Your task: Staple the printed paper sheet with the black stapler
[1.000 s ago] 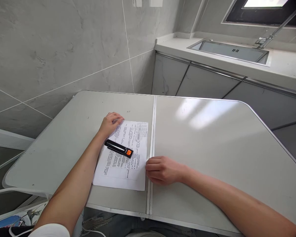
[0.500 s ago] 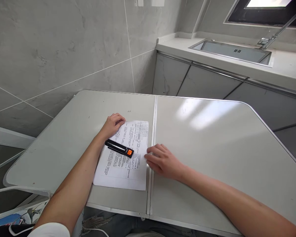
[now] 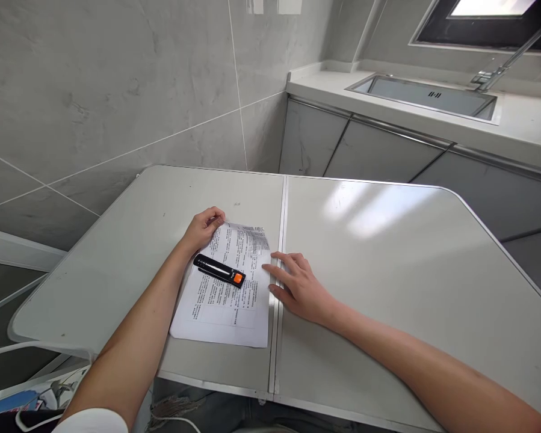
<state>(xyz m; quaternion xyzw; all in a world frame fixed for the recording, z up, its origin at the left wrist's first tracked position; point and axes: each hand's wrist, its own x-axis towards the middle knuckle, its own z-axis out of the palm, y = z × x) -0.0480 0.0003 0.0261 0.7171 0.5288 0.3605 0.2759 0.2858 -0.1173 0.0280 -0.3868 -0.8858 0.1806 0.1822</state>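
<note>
paper (image 3: 234,307): white, printed, lying on the table with its far edge bowed up at 12 o'clock; the near part lies flat, blank along 6 o'clock
paper's place: left half of the table (image 3: 369,270), just beside the metal seam (image 3: 278,288), which runs past its 3 o'clock edge
stapler (image 3: 219,270): black and slim, a pale bright stripe along its top and an orange square (image 3: 238,278) at one end; it rests on the paper close to the middle of the dial, slanting from 10 to 4 o'clock, orange end toward 4
stapler's lettering: small pale marks at the 10 o'clock end and beside the orange square, too small to read
paper's print: dark lines of characters set sideways to the wearer, a denser block toward 1 o'clock, a faint ruled box toward 6; too small to read
left hand (image 3: 206,227): at the paper's 11 o'clock corner, fingers curled and thumb closed in, apparently pinching that corner
right hand (image 3: 299,287): at 3 o'clock, mostly open, fingers spread and slightly bent, grasping nothing; fingertips at the paper's edge, whether touching cannot be told
beyond the table: a steel sink (image 3: 426,96) toward 1 o'clock, set in a white counter (image 3: 527,120)
</note>
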